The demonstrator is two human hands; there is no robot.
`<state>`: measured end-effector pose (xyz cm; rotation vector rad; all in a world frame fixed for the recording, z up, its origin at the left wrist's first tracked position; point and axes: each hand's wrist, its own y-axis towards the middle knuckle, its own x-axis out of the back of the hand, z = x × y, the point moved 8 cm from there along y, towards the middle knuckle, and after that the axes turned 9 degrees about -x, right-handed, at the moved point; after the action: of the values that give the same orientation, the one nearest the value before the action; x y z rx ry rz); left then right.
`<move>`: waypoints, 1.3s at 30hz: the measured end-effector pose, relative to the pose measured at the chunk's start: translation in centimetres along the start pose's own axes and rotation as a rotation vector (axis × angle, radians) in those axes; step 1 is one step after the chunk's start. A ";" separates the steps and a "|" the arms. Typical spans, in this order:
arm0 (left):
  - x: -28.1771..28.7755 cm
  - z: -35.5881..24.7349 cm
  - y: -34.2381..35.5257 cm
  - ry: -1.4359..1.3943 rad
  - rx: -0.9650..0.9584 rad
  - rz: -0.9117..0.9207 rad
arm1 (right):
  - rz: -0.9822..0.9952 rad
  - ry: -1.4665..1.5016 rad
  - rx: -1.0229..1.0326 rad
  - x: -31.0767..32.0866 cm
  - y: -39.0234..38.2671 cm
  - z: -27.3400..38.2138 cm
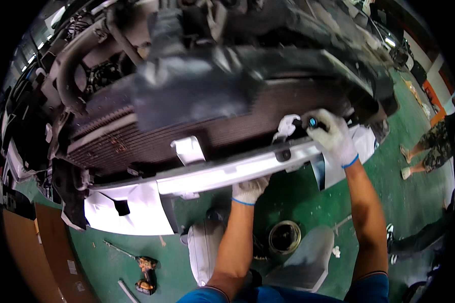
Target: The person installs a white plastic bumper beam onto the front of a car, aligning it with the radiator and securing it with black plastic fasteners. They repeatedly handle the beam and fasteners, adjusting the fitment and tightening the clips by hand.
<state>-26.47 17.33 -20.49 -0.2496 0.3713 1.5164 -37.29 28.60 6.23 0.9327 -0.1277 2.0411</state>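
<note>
While left hand [249,192] reaches under bar edge [212,178], open room above green floor [298,202]

Right hand [332,135] holds 1 black-and-blue part [313,122]; left hand [250,191] under silver bar [222,173].

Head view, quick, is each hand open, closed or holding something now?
Left hand: partly hidden by the silver bar; open or closed cannot be told.
Right hand: closed, holding a small dark part with blue in it.

Vehicle repair workshop, indicated by: one dark, stripped-open car front end [197,91]; one brown, finned metal radiator [288,101], exposed; one orange-and-black cordless power drill [147,270], lying on green painted floor [179,257].
</note>
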 end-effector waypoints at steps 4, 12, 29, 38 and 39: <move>-1.7 -0.6 -0.7 -0.121 0.031 -0.032 | 0.006 0.025 0.027 -0.1 -0.1 0.5; -4.9 1.7 -9.5 2.254 -0.421 -0.398 | -0.575 0.011 0.419 0.3 -2.5 -0.2; -4.2 31.6 1.9 3.870 -0.835 1.127 | -0.497 -0.029 0.303 2.1 -5.0 -1.3; -6.8 28.3 5.3 4.045 0.097 2.110 | 0.045 0.023 0.330 -9.5 -15.9 -1.9; -7.3 27.7 6.3 3.944 0.251 2.121 | 0.198 0.024 0.283 -12.4 -16.6 -3.6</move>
<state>-30.60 21.54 8.25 0.6579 -0.9689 0.5330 -22.65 32.10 -8.42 1.1051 0.0885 2.2929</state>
